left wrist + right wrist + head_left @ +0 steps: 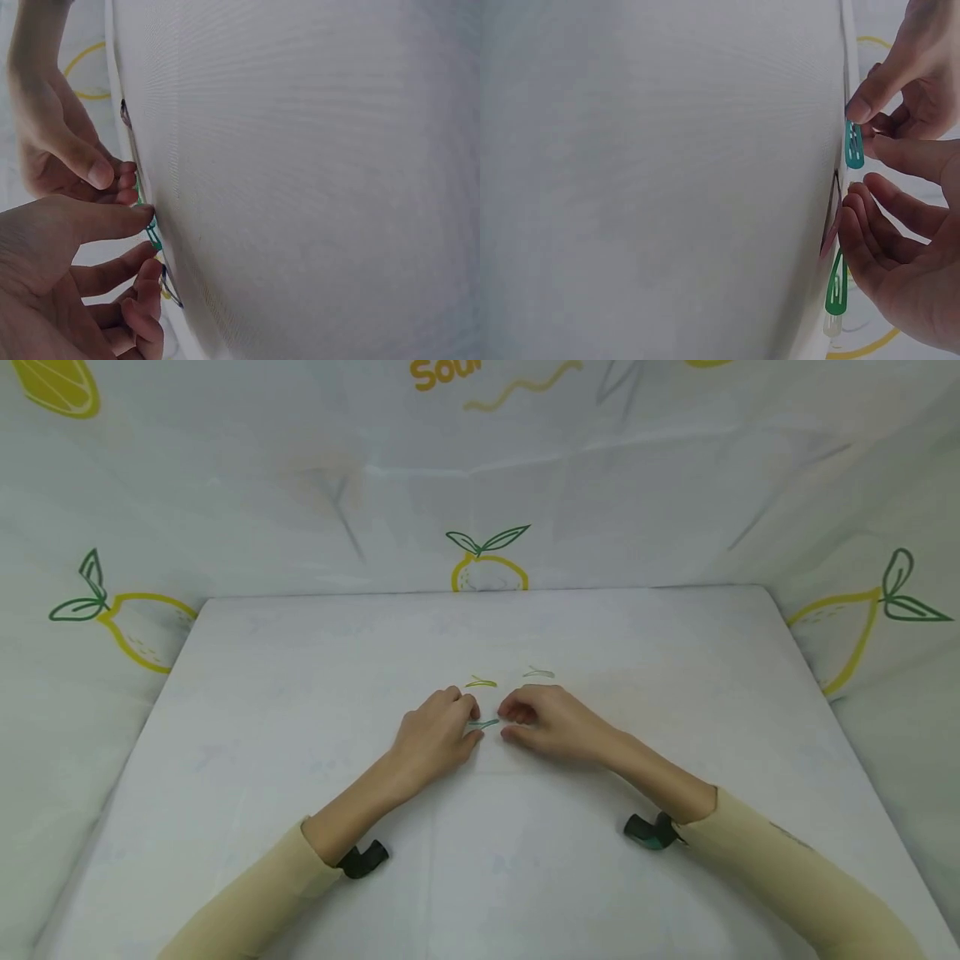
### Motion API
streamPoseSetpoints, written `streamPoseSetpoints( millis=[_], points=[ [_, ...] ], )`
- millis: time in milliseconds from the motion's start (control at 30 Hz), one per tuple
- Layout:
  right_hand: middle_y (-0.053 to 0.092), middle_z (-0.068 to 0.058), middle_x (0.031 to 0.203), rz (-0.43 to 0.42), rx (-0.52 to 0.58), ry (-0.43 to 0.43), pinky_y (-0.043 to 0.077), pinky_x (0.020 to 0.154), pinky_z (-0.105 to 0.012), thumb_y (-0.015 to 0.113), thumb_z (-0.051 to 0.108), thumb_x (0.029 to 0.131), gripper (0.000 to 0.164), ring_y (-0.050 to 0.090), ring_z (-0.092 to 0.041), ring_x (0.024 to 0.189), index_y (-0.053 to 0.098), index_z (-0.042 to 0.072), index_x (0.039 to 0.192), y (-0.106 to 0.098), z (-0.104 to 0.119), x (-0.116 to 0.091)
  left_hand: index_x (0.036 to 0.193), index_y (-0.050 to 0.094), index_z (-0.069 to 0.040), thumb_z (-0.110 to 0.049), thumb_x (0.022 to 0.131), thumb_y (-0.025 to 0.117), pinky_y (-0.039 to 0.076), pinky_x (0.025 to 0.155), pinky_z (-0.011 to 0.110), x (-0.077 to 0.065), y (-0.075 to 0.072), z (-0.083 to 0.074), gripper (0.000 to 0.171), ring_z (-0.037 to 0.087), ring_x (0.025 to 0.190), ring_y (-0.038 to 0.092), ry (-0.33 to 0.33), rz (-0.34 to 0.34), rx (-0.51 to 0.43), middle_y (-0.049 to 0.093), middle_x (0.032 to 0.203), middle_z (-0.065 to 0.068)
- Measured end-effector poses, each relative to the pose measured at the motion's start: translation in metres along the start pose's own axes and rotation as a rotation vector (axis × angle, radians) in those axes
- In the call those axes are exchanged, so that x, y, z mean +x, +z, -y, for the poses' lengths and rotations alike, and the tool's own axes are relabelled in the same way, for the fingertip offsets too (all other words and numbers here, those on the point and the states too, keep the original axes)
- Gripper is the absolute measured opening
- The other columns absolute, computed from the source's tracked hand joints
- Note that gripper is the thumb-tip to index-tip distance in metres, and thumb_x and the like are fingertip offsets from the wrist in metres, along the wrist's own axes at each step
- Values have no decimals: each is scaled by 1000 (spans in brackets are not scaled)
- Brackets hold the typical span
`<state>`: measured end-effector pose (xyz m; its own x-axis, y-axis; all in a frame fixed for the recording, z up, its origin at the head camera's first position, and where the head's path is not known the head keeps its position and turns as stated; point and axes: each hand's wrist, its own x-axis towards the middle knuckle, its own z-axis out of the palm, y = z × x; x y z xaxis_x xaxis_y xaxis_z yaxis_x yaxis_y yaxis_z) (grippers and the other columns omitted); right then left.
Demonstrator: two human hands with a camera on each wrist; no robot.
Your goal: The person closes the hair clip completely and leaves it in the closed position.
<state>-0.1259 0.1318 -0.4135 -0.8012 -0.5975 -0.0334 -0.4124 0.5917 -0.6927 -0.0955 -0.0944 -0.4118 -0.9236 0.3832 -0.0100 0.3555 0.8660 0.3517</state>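
Observation:
A teal snap hair clip [486,723] lies low over the white table between the two hands. My left hand [437,731] pinches its left end; in the right wrist view the left thumb presses on the teal clip [854,146]. Close to the clip's other end is my right hand [551,720], its fingers loosely bent and the thumb apart from them, with nothing visibly gripped. A yellow hair clip [481,682] lies beyond the left hand. Past the right hand is a pale greyish-green one [538,673]. The right wrist view shows a green clip [838,289] beside the right fingers.
The white-covered table [300,677] meets a fabric backdrop [285,527] printed with lemons at the back and sides. A black band end [363,860] hangs under the left forearm, another black band end [648,832] under the right.

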Motion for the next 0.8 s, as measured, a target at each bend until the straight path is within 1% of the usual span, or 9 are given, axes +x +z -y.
streamPoseSetpoints(
  millis=[200,333,533,667,800],
  points=[
    [79,-3,104,21,-6,-27,61,91,-35,82,12,95,22,72,-12,94,78,5,115,3,1,4,106,73,-12,-22,96,83,58,65,43,-1,1,2,18,22,91,65,7,0,1,67,99,5],
    [79,-2,100,36,-2,-28,60,89,-32,81,10,96,18,71,-10,91,78,5,113,4,2,5,102,74,-12,-21,96,83,57,63,42,-2,2,2,14,21,88,65,18,-5,-3,67,96,4],
    [79,-2,98,41,-3,-30,59,86,-29,80,8,95,16,69,-9,88,79,5,111,4,5,5,97,73,-14,-21,95,82,54,59,38,-2,4,1,11,18,84,63,11,1,-30,67,92,0],
    [78,0,97,36,-2,-27,58,85,-28,80,8,96,14,69,-8,88,79,7,110,4,5,4,97,73,-15,-22,96,80,54,60,36,-2,3,-1,10,16,85,63,8,8,-48,67,92,-2],
    [78,1,95,29,12,-24,58,84,-27,79,7,96,13,69,-7,87,79,8,108,4,5,3,98,73,-16,-23,97,79,55,64,37,-1,2,-3,9,15,88,65,4,11,-65,69,94,-4]
  ],
)
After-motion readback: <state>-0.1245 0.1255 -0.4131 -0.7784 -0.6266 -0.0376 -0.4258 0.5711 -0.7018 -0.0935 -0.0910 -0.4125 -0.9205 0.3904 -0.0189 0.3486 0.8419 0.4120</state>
